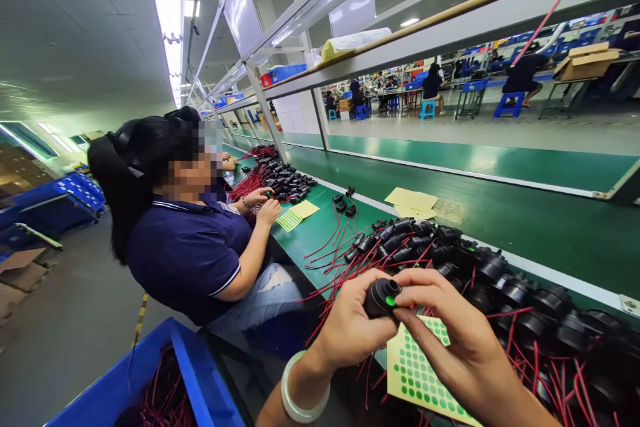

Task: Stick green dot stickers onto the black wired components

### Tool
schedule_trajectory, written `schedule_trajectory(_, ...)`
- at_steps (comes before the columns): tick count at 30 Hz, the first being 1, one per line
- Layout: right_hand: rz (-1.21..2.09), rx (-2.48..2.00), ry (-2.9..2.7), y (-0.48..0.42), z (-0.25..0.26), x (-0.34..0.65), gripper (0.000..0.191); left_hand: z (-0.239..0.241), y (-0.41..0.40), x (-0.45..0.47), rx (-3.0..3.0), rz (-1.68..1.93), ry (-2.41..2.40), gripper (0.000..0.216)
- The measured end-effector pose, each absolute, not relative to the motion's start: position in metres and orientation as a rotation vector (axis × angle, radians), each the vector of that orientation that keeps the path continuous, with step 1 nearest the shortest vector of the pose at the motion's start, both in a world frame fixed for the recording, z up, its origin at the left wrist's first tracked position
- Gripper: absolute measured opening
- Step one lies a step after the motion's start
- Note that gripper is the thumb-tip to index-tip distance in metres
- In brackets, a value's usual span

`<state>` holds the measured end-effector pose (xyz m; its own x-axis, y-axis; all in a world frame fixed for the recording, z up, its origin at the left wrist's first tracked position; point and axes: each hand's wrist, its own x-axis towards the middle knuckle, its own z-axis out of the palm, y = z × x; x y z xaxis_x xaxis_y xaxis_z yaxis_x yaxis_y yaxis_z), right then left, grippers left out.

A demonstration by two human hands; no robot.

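Observation:
My left hand, a pale bangle on its wrist, is wrapped around a black cylindrical part with a narrower round end. A green dot sticker lies against that end. Thumb and forefinger of my right hand pinch at the sticker's edge, touching the part. Beneath my hands is a yellow sheet with rows of green dots, partly covered by my right hand. A long heap of similar black parts with red and black wires spreads behind and to the right.
A co-worker sits to the left, handling parts beside another sticker sheet. A blue bin with wired parts stands at lower left. Yellow papers lie on the green bench; a metal frame rises over it.

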<state>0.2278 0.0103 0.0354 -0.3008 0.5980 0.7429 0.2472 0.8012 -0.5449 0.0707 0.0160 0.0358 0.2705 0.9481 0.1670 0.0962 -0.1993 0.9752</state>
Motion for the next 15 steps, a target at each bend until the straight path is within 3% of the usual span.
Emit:
schedule_trajectory(10, 0.216, -0.658, -1.855, 0.014, 0.009, 0.216, 0.034, 0.026, 0.018, 0.072, 1.63, 1.038, 1.127, 0.011)
schedule_trajectory(15, 0.226, -0.696, -1.981, 0.017, -0.018, 0.232, 0.038, 0.015, 0.037, 0.051, 1.604, 1.061, 1.214, 0.021)
